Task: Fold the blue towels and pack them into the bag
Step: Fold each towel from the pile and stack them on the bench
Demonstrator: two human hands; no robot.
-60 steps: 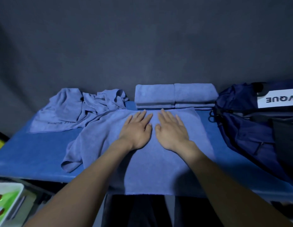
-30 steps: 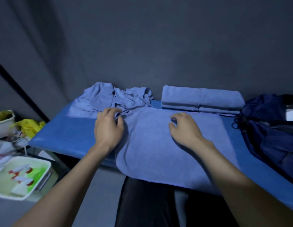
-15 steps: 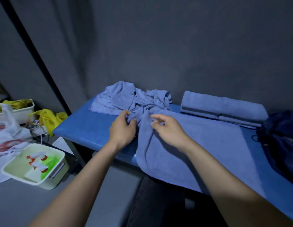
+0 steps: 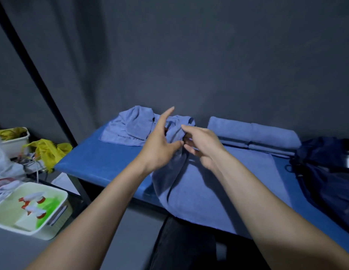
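A blue towel (image 4: 218, 182) lies spread on the blue table (image 4: 95, 158), its near edge hanging over the front. Its left part is bunched and lifted into a ridge between my hands. My left hand (image 4: 160, 147) pinches that ridge with the thumb, index finger pointing up. My right hand (image 4: 202, 147) grips the same fold from the right. Crumpled blue towels (image 4: 134, 125) lie at the back left. Folded blue towels (image 4: 253, 133) sit stacked at the back. The dark navy bag (image 4: 325, 172) rests at the right end of the table.
A dark curtain hangs right behind the table. A black pole (image 4: 39, 80) slants down at the left. On the floor to the left are a white tub (image 4: 31, 207) with green inside, a yellow plastic bag (image 4: 47, 149) and a white bin (image 4: 13, 139).
Both hands left the flat towel's middle, moved to its left side, gathered the edge and lifted it. My view turned left, so the bag slid toward the right edge.
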